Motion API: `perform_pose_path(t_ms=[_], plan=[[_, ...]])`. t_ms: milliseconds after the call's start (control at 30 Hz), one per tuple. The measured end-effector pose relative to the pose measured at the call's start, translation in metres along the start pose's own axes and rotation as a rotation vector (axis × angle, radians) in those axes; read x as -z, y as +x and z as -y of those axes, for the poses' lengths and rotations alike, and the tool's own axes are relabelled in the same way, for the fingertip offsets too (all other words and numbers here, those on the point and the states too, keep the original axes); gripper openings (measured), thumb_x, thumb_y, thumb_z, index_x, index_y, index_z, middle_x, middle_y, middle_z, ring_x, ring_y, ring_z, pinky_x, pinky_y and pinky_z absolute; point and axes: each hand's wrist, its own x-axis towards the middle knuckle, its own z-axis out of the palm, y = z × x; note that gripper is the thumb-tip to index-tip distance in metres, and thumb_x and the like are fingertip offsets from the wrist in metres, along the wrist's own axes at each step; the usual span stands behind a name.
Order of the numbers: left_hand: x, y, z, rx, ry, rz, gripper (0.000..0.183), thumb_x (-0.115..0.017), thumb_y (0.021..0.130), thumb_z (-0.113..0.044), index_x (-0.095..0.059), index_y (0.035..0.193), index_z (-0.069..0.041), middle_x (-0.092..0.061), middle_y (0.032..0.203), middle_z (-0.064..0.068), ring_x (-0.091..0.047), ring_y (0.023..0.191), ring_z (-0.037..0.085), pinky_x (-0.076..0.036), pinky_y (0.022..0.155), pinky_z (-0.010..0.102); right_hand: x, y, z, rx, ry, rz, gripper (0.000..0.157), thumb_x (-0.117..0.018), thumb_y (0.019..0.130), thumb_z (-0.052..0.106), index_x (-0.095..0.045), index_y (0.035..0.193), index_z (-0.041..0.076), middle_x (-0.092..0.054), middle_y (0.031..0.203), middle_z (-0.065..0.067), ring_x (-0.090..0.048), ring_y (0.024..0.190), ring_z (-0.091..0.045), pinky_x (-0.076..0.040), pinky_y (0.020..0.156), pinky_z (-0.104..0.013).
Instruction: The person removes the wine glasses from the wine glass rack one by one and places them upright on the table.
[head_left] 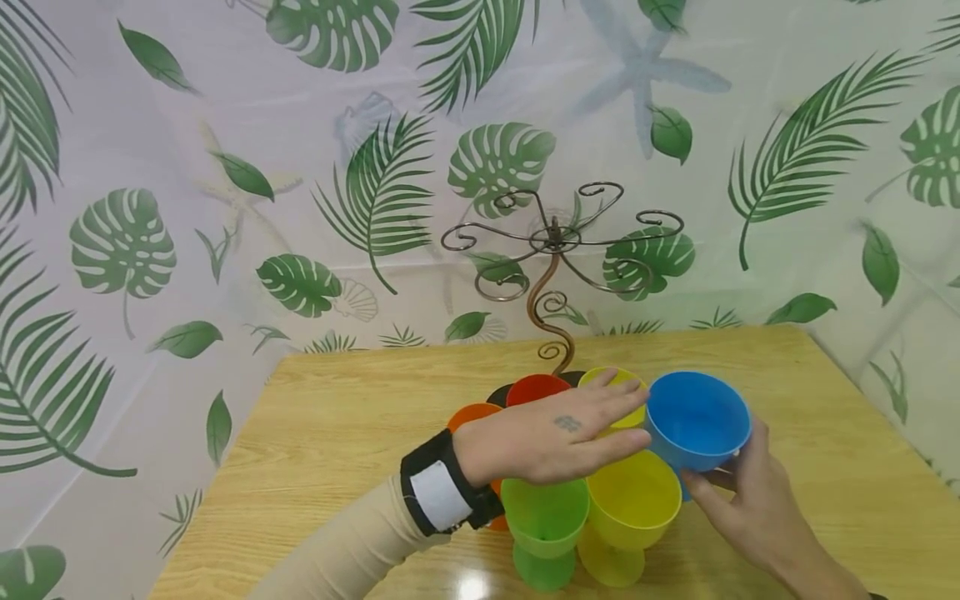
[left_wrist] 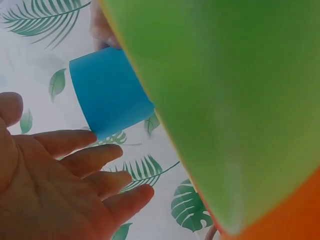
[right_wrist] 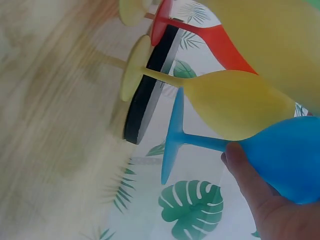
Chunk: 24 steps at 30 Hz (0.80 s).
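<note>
My right hand (head_left: 765,500) holds a blue plastic goblet (head_left: 697,421) low on its bowl, the thumb by the stem. The goblet's foot stands off the tabletop in the right wrist view. My left hand (head_left: 558,429) reaches over the other goblets, palm down, fingers extended, fingertips right at the blue rim. Beneath it are a green goblet (head_left: 546,521) and a yellow goblet (head_left: 636,500). Partly hidden behind the hand are an orange goblet (head_left: 472,414), a red goblet (head_left: 536,389) and a second yellow goblet (right_wrist: 240,102).
Behind the goblets rises a metal stand (head_left: 555,242) with several curled wire arms and a black base (right_wrist: 150,85). All stand on a wooden table (head_left: 337,417). A leaf-printed cloth (head_left: 225,167) hangs behind the table.
</note>
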Motion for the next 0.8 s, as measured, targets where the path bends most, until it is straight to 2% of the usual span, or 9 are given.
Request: perform_pose_path(t_ms=[133,233,533,633,733,800], plan=[[-0.001,0.002,0.001,0.028,0.049,0.011,0.067,-0.025,0.109,-0.055,-0.02,0.164,-0.016,-0.011,0.171,0.002,0.004,0.158,0.024,-0.007,0.129,0.04,-0.001,-0.001,-0.003,-0.016,0.017,0.018,0.089,-0.07,0.087,-0.007,-0.012,0.154,-0.002,-0.041,0.141,-0.035,-0.059,0.107,-0.061,-0.063,0.071,-0.043],[-0.003,0.003,0.001,0.058,0.067,0.026,0.067,-0.026,0.109,-0.056,-0.021,0.164,-0.018,-0.013,0.171,0.002,0.002,0.159,0.025,-0.008,0.129,0.04,-0.002,-0.002,-0.005,-0.037,0.033,0.037,0.085,-0.07,0.088,-0.007,-0.013,0.152,-0.003,-0.04,0.142,-0.036,-0.058,0.108,-0.063,-0.063,0.071,-0.045],[-0.008,0.01,0.004,0.132,0.076,0.104,0.067,-0.028,0.107,-0.059,-0.026,0.163,-0.022,-0.016,0.171,-0.002,0.0,0.159,0.023,-0.009,0.129,0.041,-0.005,-0.005,-0.017,-0.098,0.023,0.112,0.088,-0.074,0.091,0.001,-0.012,0.154,-0.003,-0.039,0.144,-0.034,-0.057,0.114,-0.054,-0.063,0.073,-0.039],[-0.01,0.01,0.005,0.141,0.08,0.127,0.067,-0.028,0.107,-0.059,-0.026,0.163,-0.022,-0.015,0.171,-0.004,0.0,0.159,0.022,-0.009,0.129,0.038,-0.008,-0.007,-0.021,-0.087,0.025,0.115,0.088,-0.076,0.09,0.003,-0.015,0.153,-0.004,-0.043,0.142,-0.034,-0.06,0.113,-0.053,-0.063,0.075,-0.031],[-0.01,0.011,0.006,0.135,0.076,0.132,0.067,-0.028,0.108,-0.059,-0.027,0.163,-0.021,-0.015,0.171,-0.004,-0.002,0.159,0.022,-0.009,0.128,0.036,-0.01,-0.008,-0.025,-0.077,0.021,0.111,0.087,-0.078,0.089,0.003,-0.019,0.152,-0.004,-0.046,0.141,-0.032,-0.063,0.11,-0.047,-0.059,0.076,-0.02],[-0.011,0.011,0.008,0.127,0.075,0.133,0.067,-0.027,0.108,-0.058,-0.027,0.163,-0.019,-0.015,0.171,-0.003,-0.003,0.159,0.022,-0.009,0.128,0.034,-0.01,-0.008,-0.027,-0.076,0.022,0.112,0.086,-0.078,0.088,0.002,-0.02,0.151,-0.004,-0.047,0.14,-0.032,-0.064,0.11,-0.043,-0.057,0.076,-0.016]])
